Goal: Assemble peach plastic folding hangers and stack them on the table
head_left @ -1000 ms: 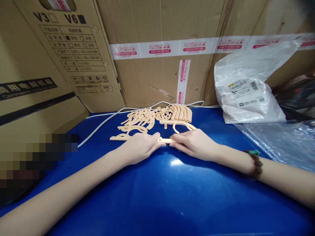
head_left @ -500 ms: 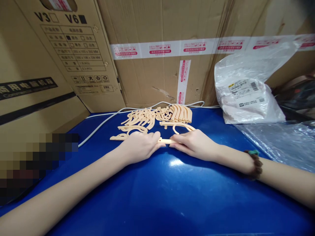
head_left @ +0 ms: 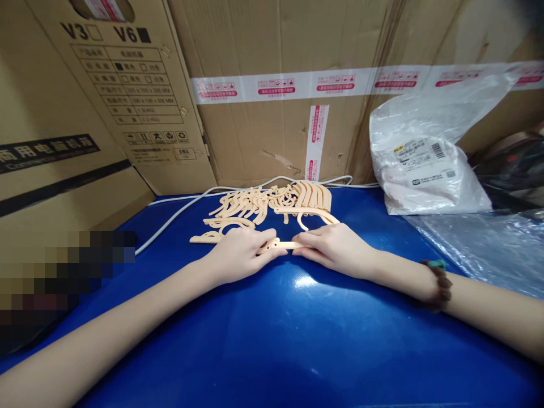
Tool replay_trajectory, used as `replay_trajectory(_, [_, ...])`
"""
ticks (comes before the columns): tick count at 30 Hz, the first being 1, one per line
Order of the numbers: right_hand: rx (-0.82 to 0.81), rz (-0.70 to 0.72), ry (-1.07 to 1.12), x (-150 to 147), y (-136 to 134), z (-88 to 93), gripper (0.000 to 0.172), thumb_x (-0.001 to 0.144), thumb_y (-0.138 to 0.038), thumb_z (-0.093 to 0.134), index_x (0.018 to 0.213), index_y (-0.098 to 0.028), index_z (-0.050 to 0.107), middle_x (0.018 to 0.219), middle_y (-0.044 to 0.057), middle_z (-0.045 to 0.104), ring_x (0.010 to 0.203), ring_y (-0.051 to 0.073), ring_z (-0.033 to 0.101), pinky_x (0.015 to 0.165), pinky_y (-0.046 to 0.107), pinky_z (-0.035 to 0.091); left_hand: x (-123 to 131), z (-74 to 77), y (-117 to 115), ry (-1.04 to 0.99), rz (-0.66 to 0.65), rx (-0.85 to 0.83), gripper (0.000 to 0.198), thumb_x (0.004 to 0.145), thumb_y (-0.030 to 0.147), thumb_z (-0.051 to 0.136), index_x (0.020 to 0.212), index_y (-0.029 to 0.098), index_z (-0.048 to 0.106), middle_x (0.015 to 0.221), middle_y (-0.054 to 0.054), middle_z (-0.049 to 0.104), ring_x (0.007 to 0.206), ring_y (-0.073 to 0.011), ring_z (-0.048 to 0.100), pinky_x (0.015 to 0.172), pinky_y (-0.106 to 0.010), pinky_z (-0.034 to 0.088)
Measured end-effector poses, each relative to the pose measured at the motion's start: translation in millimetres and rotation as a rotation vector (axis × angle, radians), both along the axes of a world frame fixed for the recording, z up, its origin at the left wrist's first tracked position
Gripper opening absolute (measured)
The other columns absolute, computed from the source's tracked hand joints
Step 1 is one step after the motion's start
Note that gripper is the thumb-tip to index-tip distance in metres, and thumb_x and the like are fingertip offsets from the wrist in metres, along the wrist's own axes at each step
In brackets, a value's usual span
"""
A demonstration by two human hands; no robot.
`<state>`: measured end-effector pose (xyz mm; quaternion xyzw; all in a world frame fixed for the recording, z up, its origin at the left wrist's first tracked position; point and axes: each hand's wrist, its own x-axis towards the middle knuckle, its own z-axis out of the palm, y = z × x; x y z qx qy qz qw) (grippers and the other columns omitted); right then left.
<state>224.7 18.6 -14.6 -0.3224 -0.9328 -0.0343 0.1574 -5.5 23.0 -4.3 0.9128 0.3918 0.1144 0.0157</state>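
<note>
Fingers on the left hand (head_left: 236,255) have shifted a touch, so more of the slim beige plastic strip's (head_left: 287,245) holed end shows now. Left to right: a thin white cable (head_left: 176,218) runs toward the glossy blue bench's (head_left: 272,340) back edge, left hand's pinching that holed end, curved beige plastic pieces (head_left: 244,204) are heaped near the back edge, strip's mid-bench, right hand (head_left: 340,249) grips its other side, crumpled white plastic bag (head_left: 429,181) near the back edge.
</note>
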Motion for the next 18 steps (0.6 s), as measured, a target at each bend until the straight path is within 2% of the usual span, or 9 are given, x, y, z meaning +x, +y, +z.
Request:
replay_trajectory(3, [0.005, -0.003, -0.004, 0.7, -0.9, 0.4, 0.033, 0.099, -0.039, 0.039, 0.096, -0.018, 0.063, 0.077, 0.002, 0.067, 0.069, 0.016, 0.064, 0.061, 0.025, 0.036, 0.7, 0.3, -0.1, -0.024, 0.013, -0.061, 0.041, 0.094, 0.052, 0.040, 0.069, 0.019, 0.045, 0.057, 0.004, 0.051, 0.053, -0.0131, 0.050, 0.051, -0.023, 0.024])
replay_trajectory(6, [0.024, 0.004, -0.007, 1.2, -1.2, 0.3, 0.033, 0.099, -0.039, 0.038, 0.096, -0.017, 0.063, 0.077, 0.003, 0.068, 0.070, 0.016, 0.064, 0.062, 0.025, 0.037, 1.0, -0.3, -0.3, -0.007, 0.003, -0.054, 0.042, 0.094, 0.053, 0.038, 0.069, 0.019, 0.043, 0.057, 0.004, 0.050, 0.053, -0.0135, 0.049, 0.051, -0.024, 0.024])
replay_trajectory(12, [0.071, -0.003, -0.011, 1.5, -0.1, -1.7, 0.032, 0.099, -0.038, 0.039, 0.102, -0.018, 0.064, 0.084, 0.004, 0.071, 0.072, 0.016, 0.065, 0.062, 0.025, 0.037, -0.1, -1.0, 0.1, 0.107, -0.024, 0.058, 0.039, 0.098, 0.047, 0.033, 0.072, 0.020, 0.045, 0.058, 0.002, 0.054, 0.053, -0.0157, 0.053, 0.050, -0.025, 0.026])
replay_trajectory(18, [0.015, -0.001, -0.007, 1.4, -1.8, 0.9, 0.032, 0.099, -0.039, 0.039, 0.102, -0.018, 0.063, 0.081, 0.004, 0.069, 0.071, 0.016, 0.064, 0.063, 0.025, 0.037, 0.7, 0.0, -2.6, 0.230, -0.022, 0.233, 0.036, 0.099, 0.042, 0.032, 0.079, 0.019, 0.050, 0.058, 0.001, 0.057, 0.050, -0.0160, 0.056, 0.046, -0.025, 0.025])
